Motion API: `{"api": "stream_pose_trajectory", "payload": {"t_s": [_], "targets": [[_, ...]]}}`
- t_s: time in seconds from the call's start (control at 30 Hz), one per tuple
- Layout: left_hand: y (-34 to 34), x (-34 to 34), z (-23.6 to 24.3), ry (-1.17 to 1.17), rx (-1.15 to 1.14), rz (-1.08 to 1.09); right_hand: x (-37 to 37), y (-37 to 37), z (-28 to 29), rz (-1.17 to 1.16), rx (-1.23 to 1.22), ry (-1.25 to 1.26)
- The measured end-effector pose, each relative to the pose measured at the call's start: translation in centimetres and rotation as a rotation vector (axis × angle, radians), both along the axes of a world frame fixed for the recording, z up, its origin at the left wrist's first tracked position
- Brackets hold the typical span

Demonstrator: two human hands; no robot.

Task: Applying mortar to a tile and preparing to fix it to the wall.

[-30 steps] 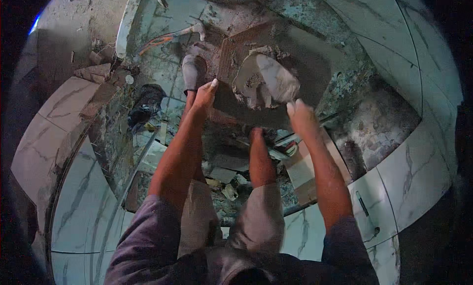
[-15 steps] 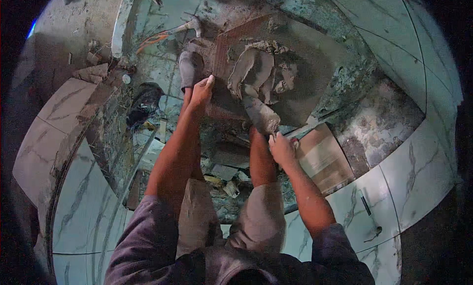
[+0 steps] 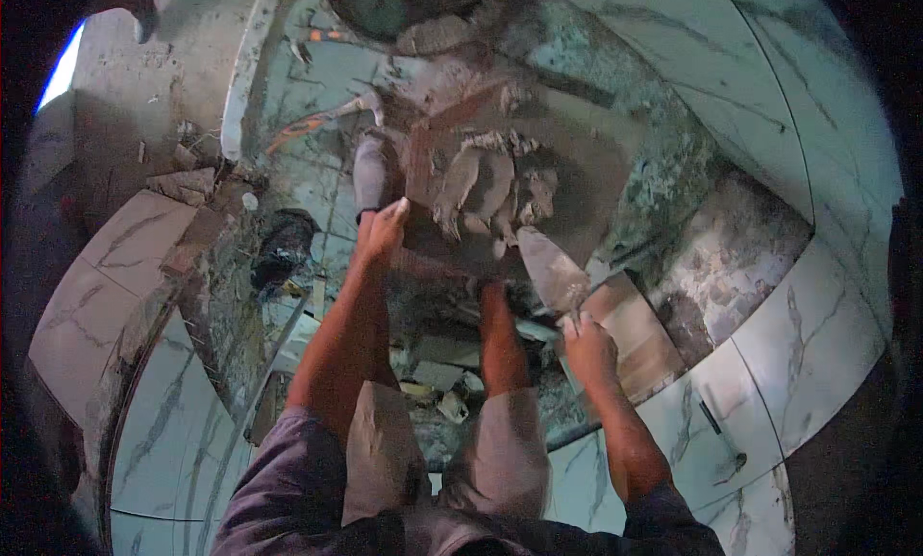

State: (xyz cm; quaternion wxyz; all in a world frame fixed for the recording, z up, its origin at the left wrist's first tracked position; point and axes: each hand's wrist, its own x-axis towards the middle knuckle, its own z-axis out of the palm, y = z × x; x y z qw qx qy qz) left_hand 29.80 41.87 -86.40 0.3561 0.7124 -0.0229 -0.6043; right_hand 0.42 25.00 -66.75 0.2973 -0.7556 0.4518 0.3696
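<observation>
Two orange-handled tools (image 3: pixel 306 128) lie left of the slab (image 3: pixel 601 167); one left hand (image 3: pixel 386 227), fingers curled in, seems to grip the slab's left edge, presumably to steady it; one mortar heap (image 3: pixel 492 181) sits mid-slab, probably for easy reach; one trowel (image 3: pixel 555 268) points its tip there from the slab's near-right side, its handle gripped in one right hand (image 3: pixel 589 349).

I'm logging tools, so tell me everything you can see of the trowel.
The trowel has a long, tapering grey blade that looks like metal, smeared near the handle. The right hand grips the handle, mostly hiding it. The blade slants up and left, tip beside the grey mortar; whether they touch is unclear.
</observation>
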Motion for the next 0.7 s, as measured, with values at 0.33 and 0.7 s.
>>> {"api": "stream_pose_trajectory", "payload": {"t_s": [0.33,0.7], "targets": [[-1.2,3.0,-0.1,0.204,0.097,0.17,18.0,-13.1,0.2,0.016,-0.108,-0.121],[-10.1,17.1,-1.4,-0.23,-0.285,0.283,41.5,-25.7,0.9,1.049,-0.524,0.134]]}}
